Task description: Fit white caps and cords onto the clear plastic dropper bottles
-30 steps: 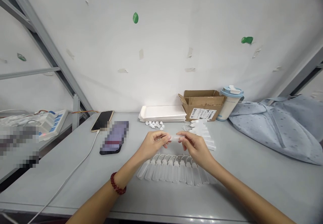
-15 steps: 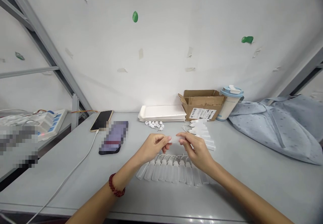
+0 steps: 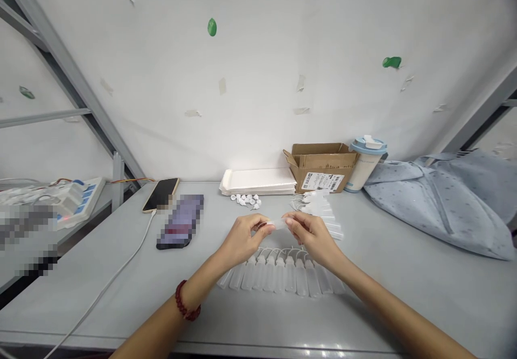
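A small translucent plastic squeeze bottle [image 3: 279, 223] spans the gap between my two hands. My left hand [image 3: 245, 237] pinches its left end, where a bit of white shows at the fingertips. The fingers of my right hand [image 3: 313, 235] are closed on the other end. Just below, a row of similar bottles [image 3: 280, 276] with thin tethers on their necks lies side by side on the table. Beyond my right hand lies a second group of bottles [image 3: 331, 219], partly covered by the hand. Several loose white caps [image 3: 244, 200] are scattered beyond my left hand.
Against the wall are a stack of white flat packs [image 3: 258, 181], an open cardboard box [image 3: 321, 167] and a lidded cup [image 3: 364, 167]. A bluish cloth bag [image 3: 436, 202] lies at the right. Two phones sit left, one [image 3: 161, 194] with a white cable [image 3: 121, 273].
My right fingers have come together on the bottle's right end; they were more spread before. My left grip has shifted slightly, its fingers straighter. The camera view has moved a little.
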The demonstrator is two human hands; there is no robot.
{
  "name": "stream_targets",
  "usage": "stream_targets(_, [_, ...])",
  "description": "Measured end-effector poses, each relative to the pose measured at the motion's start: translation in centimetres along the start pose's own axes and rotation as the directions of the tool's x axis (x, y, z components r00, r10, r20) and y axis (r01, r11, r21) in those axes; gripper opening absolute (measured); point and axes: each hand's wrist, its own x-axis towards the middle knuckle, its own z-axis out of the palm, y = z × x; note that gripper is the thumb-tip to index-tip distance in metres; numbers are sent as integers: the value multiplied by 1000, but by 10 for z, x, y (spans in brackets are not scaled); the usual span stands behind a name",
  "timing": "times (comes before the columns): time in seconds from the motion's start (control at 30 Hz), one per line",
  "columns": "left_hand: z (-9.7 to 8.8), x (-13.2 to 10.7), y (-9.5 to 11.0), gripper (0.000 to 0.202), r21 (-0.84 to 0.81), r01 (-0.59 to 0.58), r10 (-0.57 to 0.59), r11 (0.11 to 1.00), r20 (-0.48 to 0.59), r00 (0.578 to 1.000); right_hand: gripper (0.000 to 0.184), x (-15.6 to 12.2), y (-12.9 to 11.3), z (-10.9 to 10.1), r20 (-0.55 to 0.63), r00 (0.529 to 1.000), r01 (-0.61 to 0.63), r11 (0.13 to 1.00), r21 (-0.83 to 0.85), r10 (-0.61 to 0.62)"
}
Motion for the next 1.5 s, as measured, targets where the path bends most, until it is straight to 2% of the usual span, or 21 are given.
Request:
stream_targets(0.13, [-2, 4, -3, 29, -81, 56, -56, 995, 4, 998, 28, 2, 2, -3, -10, 1000, 9, 1000, 14, -9])
stream_targets(0.27, [-13, 12, -17, 31, -69, 114, -122, 991, -124, 985, 29, 11, 11, -17, -162, 986, 33, 995, -95, -49])
stream_targets(0.37, [-25, 18, -34, 27, 94, 158, -131, 983, -250, 959, 31, 22, 25, -35, -286, 952, 32, 964, -264, -110])
stream_targets(0.47, [-34, 21, -49, 23, 299, 136, -43, 944, -299, 953, 31, 33, 42, -51, -354, 923, -13, 905, -426, -154])
stream_targets(0.57, [-34, 24, -59, 22, 340, 88, 5, 936, -262, 965, 30, 39, 57, -62, -355, 924, -76, 842, -534, -142])
stream_targets(0.67, [-27, 26, -65, 27, 368, -63, 124, 928, -146, 982, 28, 42, 67, -67, -344, 931, -112, 799, -592, -125])
stream_targets(0.77, [-18, 27, -70, 33, 379, -190, 216, 906, -27, 976, 27, 44, 74, -69, -344, 932, -130, 777, -616, -117])
stream_targets(0.9, [-13, 28, -74, 34, 405, -196, 198, 893, 37, 980, 26, 45, 81, -71, -335, 935, -141, 745, -652, -116])
stream_targets(1.07, [-14, 27, -75, 34, 449, -196, 189, 872, 61, 980, 21, 45, 85, -71, -295, 948, -117, 725, -678, -123])
stream_targets(1.23, [-13, 28, -74, 34, 473, -200, 190, 858, 70, 979, 17, 40, 60, -71, -284, 939, -64, 712, -699, -194])
stream_targets(1.3, [-13, 27, -74, 33, 473, -192, 189, 860, 53, 980, 13, 34, 41, -73, -246, 938, 1, 712, -702, -243])
stream_targets(1.33, [-12, 27, -73, 33, 472, -187, 189, 862, 44, 981, 13, 30, 32, -74, -184, 957, 38, 730, -682, -222])
stream_targets(1.4, [-12, 27, -73, 30, 472, -177, 187, 864, 27, 982, 12, 21, 16, -77, 36, 996, 87, 795, -600, -82])
stream_targets(1.43, [-12, 27, -73, 29, 474, -173, 184, 864, 23, 983, 13, 17, 10, -78, 155, 988, 99, 830, -549, -15])
stream_targets(1.5, [-11, 27, -72, 26, 475, -158, 172, 866, 16, 985, 15, 9, 2, -79, 349, 931, 76, 883, -463, 103])
